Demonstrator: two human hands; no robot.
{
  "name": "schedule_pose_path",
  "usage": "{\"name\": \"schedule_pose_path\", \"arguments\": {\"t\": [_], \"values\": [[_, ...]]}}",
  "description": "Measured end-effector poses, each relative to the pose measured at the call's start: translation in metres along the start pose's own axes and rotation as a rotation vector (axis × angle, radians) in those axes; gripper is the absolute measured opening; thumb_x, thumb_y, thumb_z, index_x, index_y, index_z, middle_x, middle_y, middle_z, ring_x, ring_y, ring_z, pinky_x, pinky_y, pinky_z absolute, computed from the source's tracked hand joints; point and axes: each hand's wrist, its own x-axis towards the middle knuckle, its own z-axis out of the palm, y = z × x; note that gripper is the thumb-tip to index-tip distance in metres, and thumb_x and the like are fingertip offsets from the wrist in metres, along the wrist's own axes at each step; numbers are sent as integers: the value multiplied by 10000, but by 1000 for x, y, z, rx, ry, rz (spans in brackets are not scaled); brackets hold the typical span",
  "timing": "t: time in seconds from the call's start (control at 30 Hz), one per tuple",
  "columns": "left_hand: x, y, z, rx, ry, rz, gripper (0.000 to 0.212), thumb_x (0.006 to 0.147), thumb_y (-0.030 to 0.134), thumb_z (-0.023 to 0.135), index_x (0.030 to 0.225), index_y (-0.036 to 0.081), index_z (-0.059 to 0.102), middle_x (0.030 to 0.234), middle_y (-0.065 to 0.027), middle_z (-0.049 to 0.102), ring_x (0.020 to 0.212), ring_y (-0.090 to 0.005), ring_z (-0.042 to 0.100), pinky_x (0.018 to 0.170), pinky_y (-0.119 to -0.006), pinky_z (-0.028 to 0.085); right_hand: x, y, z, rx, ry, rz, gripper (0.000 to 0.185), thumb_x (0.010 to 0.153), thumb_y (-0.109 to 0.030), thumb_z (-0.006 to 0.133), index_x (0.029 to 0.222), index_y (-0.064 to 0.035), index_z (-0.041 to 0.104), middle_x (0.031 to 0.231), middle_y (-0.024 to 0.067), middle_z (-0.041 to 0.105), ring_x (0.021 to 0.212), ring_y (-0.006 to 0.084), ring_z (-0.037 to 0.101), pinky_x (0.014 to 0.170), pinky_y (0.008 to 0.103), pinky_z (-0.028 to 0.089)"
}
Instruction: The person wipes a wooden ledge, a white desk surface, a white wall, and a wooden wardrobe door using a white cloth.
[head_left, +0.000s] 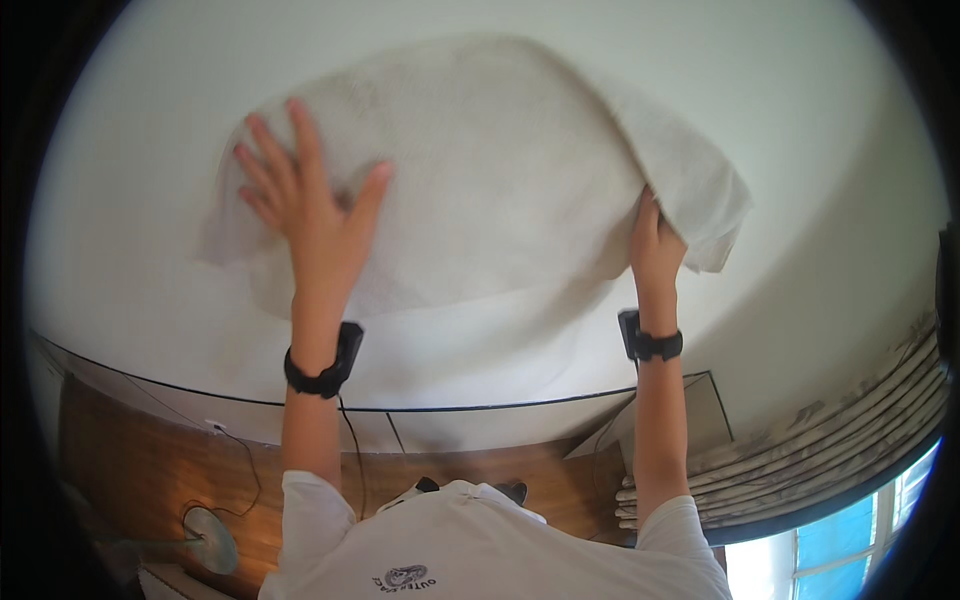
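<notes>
A pale beige cloth (480, 180) is spread before me against a white wall (465, 352). Its right part is folded over, and a raised fold runs down towards my right hand. My left hand (311, 184) lies over the cloth's left part with fingers spread, back of the hand towards me. My right hand (658, 236) grips the cloth at the lower end of that fold, its fingertips hidden behind the fabric. Each wrist wears a black strap with a small device. Motion blurs the cloth's left edge.
Below the wall's dark trim line (480, 409) is a wooden floor (150, 442). A round stand base (212, 540) with a cable is at lower left. Gathered patterned curtains (810, 442) hang at right beside a window (847, 532). A cable (351, 457) hangs from my left wrist.
</notes>
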Motion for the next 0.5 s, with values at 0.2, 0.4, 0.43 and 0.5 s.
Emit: {"name": "schedule_pose_path", "arguments": {"t": [0.2,0.4,0.43,0.5], "values": [[-16,73,26,-14,-251,244,755,802,409,720,1464,149,464,1627,-188,154,1474,-473,121,1142,-621,189,-7,-36,47,-254,-115,-299,506,903,-354,563,1293,-34,591,1336,220,561,1292,439,448,1136,526,250],[-58,10,9,-141,-339,253,795,761,273,783,1474,157,450,1607,-194,217,1442,-463,253,1140,-547,286,-68,18,15,-212,-227,-292,561,855,-338,639,1334,-56,567,1387,201,531,1340,411,422,1144,507,271],[-56,-4,4,-121,-277,247,833,765,306,786,1499,167,418,1610,-186,211,1451,-445,244,1152,-539,270,-67,24,0,-137,-142,-234,528,846,-309,659,1303,-51,593,1359,197,558,1318,403,453,1128,506,305],[-35,-18,-8,-89,-118,157,841,788,370,778,1513,181,397,1616,-189,191,1463,-447,208,1148,-591,223,-55,43,-35,-192,-151,-185,466,852,-266,660,1254,-33,617,1315,197,587,1275,397,492,1096,492,342]]}}
